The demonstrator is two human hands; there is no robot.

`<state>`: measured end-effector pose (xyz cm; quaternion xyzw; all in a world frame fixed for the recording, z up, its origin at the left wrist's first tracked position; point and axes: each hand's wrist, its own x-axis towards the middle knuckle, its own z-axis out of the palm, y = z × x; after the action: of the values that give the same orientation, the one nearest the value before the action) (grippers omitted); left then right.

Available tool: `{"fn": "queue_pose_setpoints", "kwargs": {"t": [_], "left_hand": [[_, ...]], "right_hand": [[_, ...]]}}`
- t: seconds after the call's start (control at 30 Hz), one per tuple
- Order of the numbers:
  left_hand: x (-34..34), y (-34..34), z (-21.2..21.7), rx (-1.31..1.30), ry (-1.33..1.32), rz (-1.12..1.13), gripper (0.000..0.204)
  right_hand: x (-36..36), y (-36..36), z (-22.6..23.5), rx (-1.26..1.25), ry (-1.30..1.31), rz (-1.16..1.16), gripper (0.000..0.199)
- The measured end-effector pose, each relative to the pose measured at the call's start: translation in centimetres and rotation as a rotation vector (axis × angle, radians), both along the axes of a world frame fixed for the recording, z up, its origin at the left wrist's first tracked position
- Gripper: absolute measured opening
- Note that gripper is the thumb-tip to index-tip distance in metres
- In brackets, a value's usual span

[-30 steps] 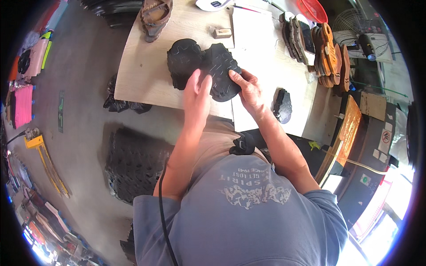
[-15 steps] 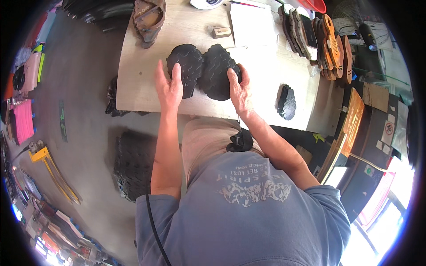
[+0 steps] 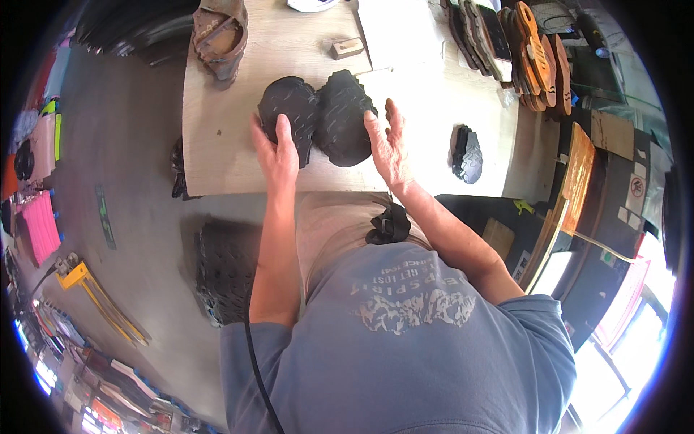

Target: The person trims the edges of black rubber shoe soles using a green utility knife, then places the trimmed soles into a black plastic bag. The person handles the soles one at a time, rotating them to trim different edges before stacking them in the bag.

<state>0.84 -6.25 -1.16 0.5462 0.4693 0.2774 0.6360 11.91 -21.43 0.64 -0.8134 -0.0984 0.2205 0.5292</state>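
The pale table (image 3: 231,163) spreads out in front of the person, easily the biggest thing here. At its far right stands a row of orange and brown sole shapes (image 3: 533,54), and towards the far left sits a brown sandal-shaped form (image 3: 225,52). Near the middle of the tabletop are the left black sole piece (image 3: 293,103) and the right black sole piece (image 3: 343,119), side by side, their patterned faces up. The left hand (image 3: 275,153) curves round the left one's outer edge, thumb over its face; I can't tell whether that grip is tight. The right hand (image 3: 390,153) is spread, fingers clear of the right one, thumb tip by its edge. Further right lies a smaller black piece (image 3: 470,155); smallest is a wooden block (image 3: 347,48) beyond.
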Motion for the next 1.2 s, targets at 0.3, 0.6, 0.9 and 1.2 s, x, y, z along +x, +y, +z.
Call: {"fn": "queue_pose_setpoints", "kwargs": {"t": [0.3, 0.6, 0.9, 1.2], "left_hand": [[0.2, -1.3, 6.0, 0.443, -0.092, 0.083, 0.049], [9.0, -13.4, 5.0, -0.132, -0.303, -0.639, 0.034], [17.4, -29.5, -6.2, -0.343, 0.222, -0.876, 0.07], [17.7, -31.8, -6.8, -0.232, 0.307, -0.683, 0.055]], "right_hand": [[0.3, -3.0, -1.0, 0.015, -0.165, 0.139, 0.071], [13.9, -24.5, -4.3, -0.504, -0.532, -0.23, 0.07], [17.4, -31.4, -5.0, -0.669, -0.006, 0.169, 0.073], [19.6, -31.7, -5.5, -0.507, 0.25, 0.163, 0.089]]}}
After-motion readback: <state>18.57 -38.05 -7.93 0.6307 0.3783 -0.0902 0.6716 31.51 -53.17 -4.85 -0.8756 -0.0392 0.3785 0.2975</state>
